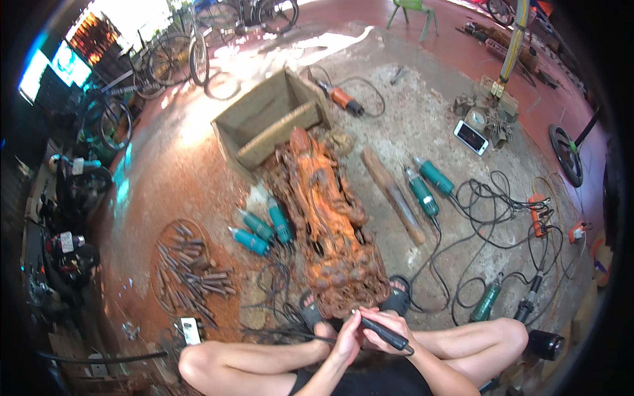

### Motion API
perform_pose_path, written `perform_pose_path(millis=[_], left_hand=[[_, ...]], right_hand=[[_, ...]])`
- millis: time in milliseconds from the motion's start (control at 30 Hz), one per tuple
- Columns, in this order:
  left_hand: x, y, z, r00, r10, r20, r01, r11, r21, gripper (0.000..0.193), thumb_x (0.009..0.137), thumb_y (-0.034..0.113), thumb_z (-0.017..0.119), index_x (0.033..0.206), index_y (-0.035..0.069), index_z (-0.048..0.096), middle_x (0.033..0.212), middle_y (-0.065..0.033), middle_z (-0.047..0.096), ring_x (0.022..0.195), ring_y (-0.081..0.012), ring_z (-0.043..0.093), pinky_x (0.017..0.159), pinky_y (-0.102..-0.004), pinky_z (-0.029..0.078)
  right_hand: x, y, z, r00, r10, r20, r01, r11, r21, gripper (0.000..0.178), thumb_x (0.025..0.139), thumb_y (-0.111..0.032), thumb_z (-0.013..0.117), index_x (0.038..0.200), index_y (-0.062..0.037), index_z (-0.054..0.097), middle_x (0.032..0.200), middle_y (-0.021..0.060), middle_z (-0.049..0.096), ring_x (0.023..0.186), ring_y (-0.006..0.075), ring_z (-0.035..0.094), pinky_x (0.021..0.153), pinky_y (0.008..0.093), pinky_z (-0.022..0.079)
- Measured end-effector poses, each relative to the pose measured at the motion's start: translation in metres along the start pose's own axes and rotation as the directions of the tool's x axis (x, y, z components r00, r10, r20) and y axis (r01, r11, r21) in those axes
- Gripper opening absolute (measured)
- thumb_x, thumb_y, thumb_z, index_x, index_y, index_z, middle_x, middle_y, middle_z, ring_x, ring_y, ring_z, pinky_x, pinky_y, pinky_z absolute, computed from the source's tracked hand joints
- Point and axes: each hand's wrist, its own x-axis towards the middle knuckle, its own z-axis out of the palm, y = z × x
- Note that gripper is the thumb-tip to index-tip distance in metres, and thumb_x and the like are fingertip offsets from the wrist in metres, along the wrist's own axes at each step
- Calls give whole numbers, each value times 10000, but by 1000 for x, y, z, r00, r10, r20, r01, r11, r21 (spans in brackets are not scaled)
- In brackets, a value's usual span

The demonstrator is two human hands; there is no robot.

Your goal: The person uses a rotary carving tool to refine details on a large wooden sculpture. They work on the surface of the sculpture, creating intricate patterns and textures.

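Observation:
A dark orange-brown carved wood piece point(323, 211), full of hollows and relief, lies lengthwise in front of me. Its near end sits between my sandalled feet. My right hand point(389, 327) is wrapped round a black rotary handpiece point(386, 335), whose rear end points to the lower right. Against its front end, my left hand point(348, 338) is closed, fingers together and touching the right hand. The tool's tip is close to the carving's near edge; whether it touches the wood cannot be made out.
Left of the carving lie several green power tools point(251, 231) and a heap of metal bits point(191, 270). A wooden box point(264, 119) stands beyond. On the right are a wooden stick point(394, 196), more green grinders point(422, 191), tangled cables point(489, 204) and a phone point(471, 137).

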Motion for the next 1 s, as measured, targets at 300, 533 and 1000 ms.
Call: perform_pose_path(millis=[300,533,1000], left_hand=[[0,7,7,999,48,2,-48,996,-70,466,1105,392,464,1309,12,640,1343,-104,654,1258,-198,590,1123,-362,418],[-2,5,2,988,99,114,-92,993,-73,503,1123,407,413,1315,-3,633,1314,-95,658,1237,-185,598,1105,-346,430],[-3,11,-3,989,101,105,-97,994,-46,525,1123,448,395,1318,21,630,1329,-95,645,1235,-178,595,1083,-346,454]], right_hand=[[9,-7,-1,997,71,30,-70,997,-31,493,879,-99,732,1347,24,634,1308,219,682,1170,369,679,1015,419,518],[6,3,5,994,94,58,-95,995,6,454,889,-110,725,1292,84,649,1280,282,680,1203,391,672,1032,438,525],[7,21,13,997,17,82,-16,1000,-18,455,880,-113,746,1275,94,655,1274,286,683,1185,382,686,1016,426,541]])
